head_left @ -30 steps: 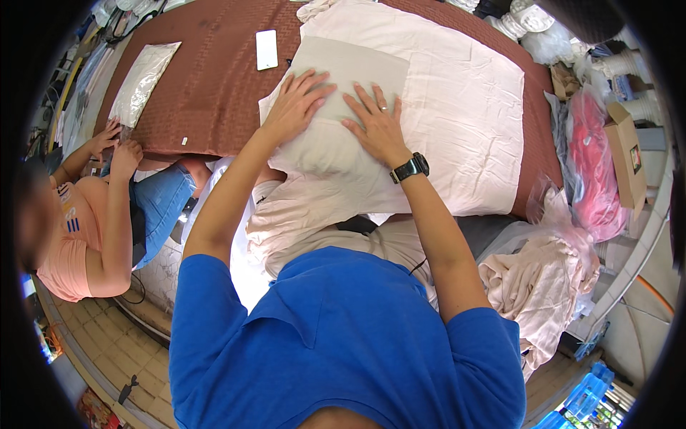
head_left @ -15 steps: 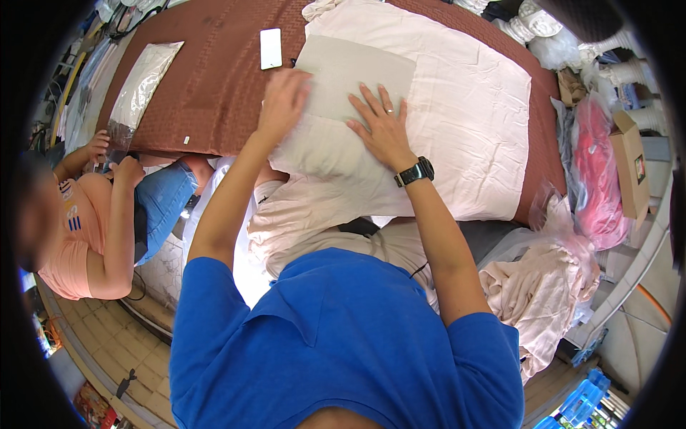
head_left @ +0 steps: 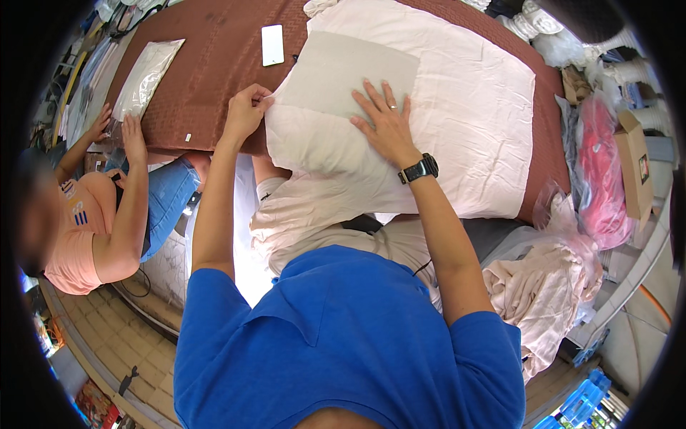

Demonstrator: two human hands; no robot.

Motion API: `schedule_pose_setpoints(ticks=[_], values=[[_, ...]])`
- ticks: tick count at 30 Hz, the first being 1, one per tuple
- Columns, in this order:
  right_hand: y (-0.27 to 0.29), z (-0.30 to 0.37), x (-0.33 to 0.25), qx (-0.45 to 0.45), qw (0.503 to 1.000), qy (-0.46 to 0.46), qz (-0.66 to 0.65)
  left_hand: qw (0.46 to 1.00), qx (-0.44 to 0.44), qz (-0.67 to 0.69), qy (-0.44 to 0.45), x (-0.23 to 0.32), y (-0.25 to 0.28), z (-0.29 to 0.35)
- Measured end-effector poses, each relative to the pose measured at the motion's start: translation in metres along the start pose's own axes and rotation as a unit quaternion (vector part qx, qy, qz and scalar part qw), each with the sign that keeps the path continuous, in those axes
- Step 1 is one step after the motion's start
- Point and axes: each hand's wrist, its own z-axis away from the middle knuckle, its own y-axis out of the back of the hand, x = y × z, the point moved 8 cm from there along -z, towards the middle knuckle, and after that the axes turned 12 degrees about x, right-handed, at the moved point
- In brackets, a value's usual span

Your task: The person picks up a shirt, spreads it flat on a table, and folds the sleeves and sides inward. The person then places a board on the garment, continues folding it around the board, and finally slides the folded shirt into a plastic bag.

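Observation:
A pale pink cloth (head_left: 471, 121) is spread over a brown-covered table, its near part hanging in folds toward my lap. On it lies a flat grey rectangular sheet (head_left: 343, 71). My left hand (head_left: 246, 113) is closed, thumb and fingers pinching the cloth's left edge beside the sheet's near left corner. Palm down, my right hand (head_left: 386, 121) rests with spread fingers across the sheet's near right part and the cloth. It wears a ring and a black wristwatch (head_left: 419, 169).
A white phone-like slab (head_left: 272, 45) lies on the brown table cover (head_left: 214, 64). At left, another person's hands (head_left: 133, 139) touch a clear plastic packet (head_left: 146, 79). Crumpled pink cloth (head_left: 539, 286), a bagged red bundle (head_left: 600, 171) and a cardboard box (head_left: 632, 164) stand at right.
My left hand has moved left and toward me, from the sheet's left edge to a pinch on the cloth's edge. My right hand stays put. The other person's hands shifted on the packet.

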Motion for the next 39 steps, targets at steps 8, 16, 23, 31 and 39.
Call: schedule_pose_setpoints(ticks=[8,16,23,31,39], values=[[0.000,-0.002,-0.002,-0.007,1.000,-0.001,0.000,0.960,0.099,-0.016,-0.261,0.075,-0.009,0.005],[0.019,0.000,-0.013,0.057,0.998,0.000,0.013,0.935,-0.043,-0.057,-0.348,0.109,-0.082,0.019],[-0.003,0.126,-0.143,-0.421,0.858,-0.114,-0.272,0.925,-0.078,-0.092,-0.360,0.109,-0.077,0.018],[-0.068,0.195,-0.106,-0.375,0.814,-0.324,-0.303,0.907,-0.134,-0.105,-0.385,0.121,-0.086,0.006],[-0.064,0.178,-0.147,-0.277,0.379,-0.552,-0.689,0.941,-0.153,0.035,-0.301,0.097,-0.104,-0.021]])
